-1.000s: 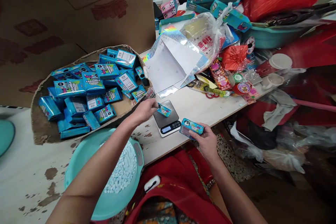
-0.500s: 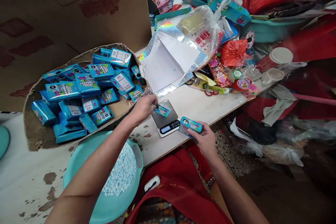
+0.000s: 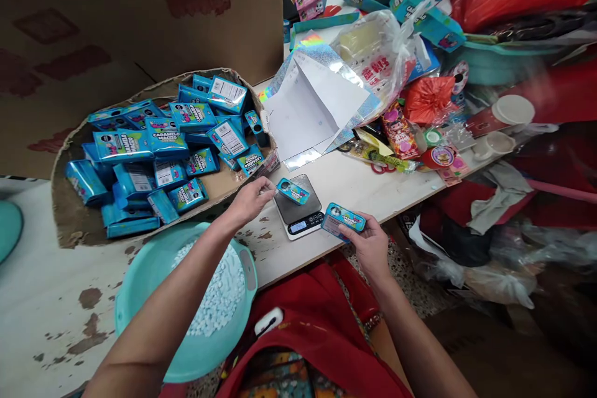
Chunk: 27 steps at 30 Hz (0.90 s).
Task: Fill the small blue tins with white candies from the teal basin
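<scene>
My left hand point(image 3: 253, 200) is at the left edge of a small digital kitchen scale point(image 3: 305, 225). Its thumb and index finger point at a blue candy tin point(image 3: 293, 191) lying on the weighing plate, and no object shows between them. My right hand point(image 3: 370, 242) grips another blue candy tin point(image 3: 342, 219) by its right end, just right of the scale's display. The display is lit, but its digits are too small to read. Several blue candy packs point(image 3: 170, 137) labelled "Caramelo Macizo" lie in a cut cardboard tray point(image 3: 69, 233) at the left.
Below the tray stands a turquoise basin point(image 3: 186, 364) of small pale candies point(image 3: 219, 295). White paper point(image 3: 303, 106), a plastic bag point(image 3: 373, 56) and candy packets point(image 3: 400, 130) lie behind the scale. A cup point(image 3: 494, 144) stands near the table's right edge. A tall cardboard box point(image 3: 140, 31) rises behind the tray.
My left hand has drawn slightly back leftward from the tin on the scale, which now shows whole. My right hand still holds its tin. The view has shifted a little.
</scene>
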Motion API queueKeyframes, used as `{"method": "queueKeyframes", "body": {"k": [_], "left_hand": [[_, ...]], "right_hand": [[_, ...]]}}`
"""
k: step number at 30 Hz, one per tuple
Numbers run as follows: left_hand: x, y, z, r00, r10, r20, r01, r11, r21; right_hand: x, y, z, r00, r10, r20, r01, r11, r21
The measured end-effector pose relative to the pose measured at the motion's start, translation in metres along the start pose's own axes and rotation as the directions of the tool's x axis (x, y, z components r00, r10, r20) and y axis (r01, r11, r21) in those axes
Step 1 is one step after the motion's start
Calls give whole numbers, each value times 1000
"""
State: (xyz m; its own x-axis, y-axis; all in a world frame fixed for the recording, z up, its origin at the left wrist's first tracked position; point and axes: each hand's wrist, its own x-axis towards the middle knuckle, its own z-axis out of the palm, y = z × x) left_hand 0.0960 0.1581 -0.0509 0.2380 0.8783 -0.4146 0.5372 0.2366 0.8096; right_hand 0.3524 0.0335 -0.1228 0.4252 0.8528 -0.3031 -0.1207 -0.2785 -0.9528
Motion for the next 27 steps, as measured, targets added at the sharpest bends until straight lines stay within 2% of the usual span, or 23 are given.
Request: {"method": "queueKeyframes", "body": {"k": [5, 9, 11, 19, 24, 27], "left_hand": [[5, 8, -4, 998, 55, 28, -59, 989, 134], [15, 10, -5, 991, 122, 58, -135, 926, 353], [20, 12, -4, 988, 140, 64, -154, 900, 409], [36, 25, 8, 979, 172, 107, -203, 829, 521], [38, 25, 12, 948, 270, 168, -314, 719, 620], [34, 27, 13, 936, 300, 184, -347, 697, 628]], "right_hand": [[0, -2, 4, 1000, -16, 9, 16, 1000, -27], [1, -2, 3, 1000, -8, 8, 8, 1000, -20], [1, -2, 3, 1000, 1, 10, -1, 1000, -11], [4, -4, 5, 999, 27, 17, -27, 999, -18], [6, -4, 4, 999, 29, 25, -28, 999, -24], [7, -1, 3, 999, 31, 13, -31, 999, -16]]}}
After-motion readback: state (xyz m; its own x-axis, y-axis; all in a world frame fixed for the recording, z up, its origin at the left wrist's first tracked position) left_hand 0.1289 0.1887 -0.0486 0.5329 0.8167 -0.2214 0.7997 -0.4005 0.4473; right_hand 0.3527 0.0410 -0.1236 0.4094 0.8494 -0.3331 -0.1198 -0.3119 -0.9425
